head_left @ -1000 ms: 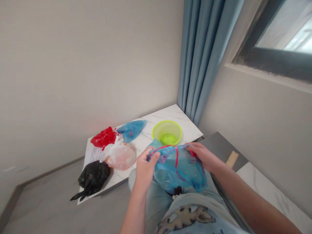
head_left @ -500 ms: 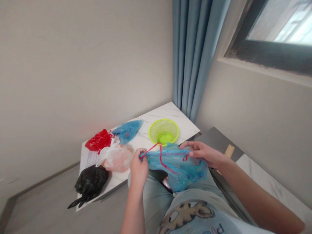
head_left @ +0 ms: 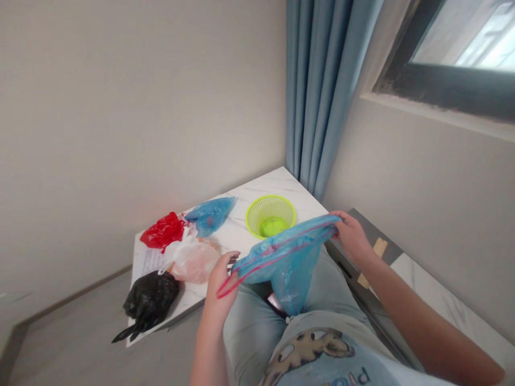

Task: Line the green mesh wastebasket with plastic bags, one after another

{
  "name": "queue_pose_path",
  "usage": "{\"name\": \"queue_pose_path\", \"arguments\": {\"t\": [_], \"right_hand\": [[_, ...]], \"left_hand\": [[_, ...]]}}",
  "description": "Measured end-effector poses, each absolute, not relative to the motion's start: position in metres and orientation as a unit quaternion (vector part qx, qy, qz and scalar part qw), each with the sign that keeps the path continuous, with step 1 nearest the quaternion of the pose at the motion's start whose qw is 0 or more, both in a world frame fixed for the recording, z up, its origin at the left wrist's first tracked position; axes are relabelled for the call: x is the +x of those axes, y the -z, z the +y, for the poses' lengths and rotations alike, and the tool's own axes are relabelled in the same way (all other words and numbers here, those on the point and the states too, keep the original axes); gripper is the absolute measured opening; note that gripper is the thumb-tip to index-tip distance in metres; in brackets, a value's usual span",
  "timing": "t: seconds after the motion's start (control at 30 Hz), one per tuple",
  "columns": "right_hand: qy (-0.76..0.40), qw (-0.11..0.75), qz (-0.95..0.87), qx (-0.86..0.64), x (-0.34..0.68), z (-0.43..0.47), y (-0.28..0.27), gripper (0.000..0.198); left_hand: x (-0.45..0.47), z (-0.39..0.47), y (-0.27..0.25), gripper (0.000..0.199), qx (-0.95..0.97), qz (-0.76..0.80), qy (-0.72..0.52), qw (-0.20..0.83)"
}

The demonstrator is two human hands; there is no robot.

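Note:
A translucent blue plastic drawstring bag (head_left: 293, 268) is stretched between my two hands above my lap, its mouth pulled wide. My left hand (head_left: 222, 279) grips the left end of the rim, its fingertips partly hidden. A loop of the pink drawstring (head_left: 228, 285) hangs over that hand. At the upper right, my right hand (head_left: 354, 238) pinches the other end of the rim. Just beyond the bag, a lime-green plastic basket (head_left: 270, 214) stands on the table, and the bag's upper edge overlaps it in view.
On the white marble-patterned table (head_left: 277, 182) lie a red bag (head_left: 163, 230), another blue bag (head_left: 212, 214), a white bag (head_left: 193, 260) and a knotted black bag (head_left: 151, 300). A dark object (head_left: 276, 303), partly hidden, lies on my lap. A blue curtain (head_left: 317, 96) hangs behind.
My right hand has moved up and right, drawing the bag's rim taut. My left hand has shifted slightly left and down, and the pink drawstring loop now hangs over it.

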State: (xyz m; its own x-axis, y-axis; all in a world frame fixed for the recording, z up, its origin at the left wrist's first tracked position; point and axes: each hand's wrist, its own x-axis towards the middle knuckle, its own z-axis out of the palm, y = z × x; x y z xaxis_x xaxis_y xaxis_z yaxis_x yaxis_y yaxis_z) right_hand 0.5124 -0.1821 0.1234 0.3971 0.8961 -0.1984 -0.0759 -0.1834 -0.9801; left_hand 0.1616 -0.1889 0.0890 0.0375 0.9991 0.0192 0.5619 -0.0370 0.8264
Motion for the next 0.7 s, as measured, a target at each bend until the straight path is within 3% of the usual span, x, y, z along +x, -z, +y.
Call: {"name": "queue_pose_path", "arguments": {"t": [0.1,0.23,0.4,0.5,0.57,0.7], "right_hand": [[-0.555,0.607,-0.166,-0.543,0.513,-0.175,-0.129,0.006],[-0.600,0.618,-0.035,-0.507,0.518,-0.167,-0.136,0.018],[-0.589,0.602,-0.074,-0.534,0.529,-0.167,-0.142,0.015],[-0.571,0.570,-0.182,-0.563,0.529,-0.174,-0.149,0.005],[-0.586,0.532,-0.247,-0.560,0.522,-0.180,-0.155,0.009],[-0.643,0.468,-0.281,-0.537,0.491,-0.189,-0.163,0.009]], "left_hand": [[0.154,-0.193,-0.085,0.036,0.586,0.638,-0.353,0.353],[0.150,-0.195,-0.085,0.024,0.474,0.621,-0.391,0.487],[0.138,-0.210,-0.098,0.028,0.425,0.506,-0.401,0.635],[0.121,-0.217,-0.112,0.044,0.502,0.459,-0.313,0.662],[0.119,-0.217,-0.120,0.054,0.549,0.433,-0.272,0.661],[0.165,-0.211,-0.131,0.063,0.637,0.440,-0.264,0.575]]}}
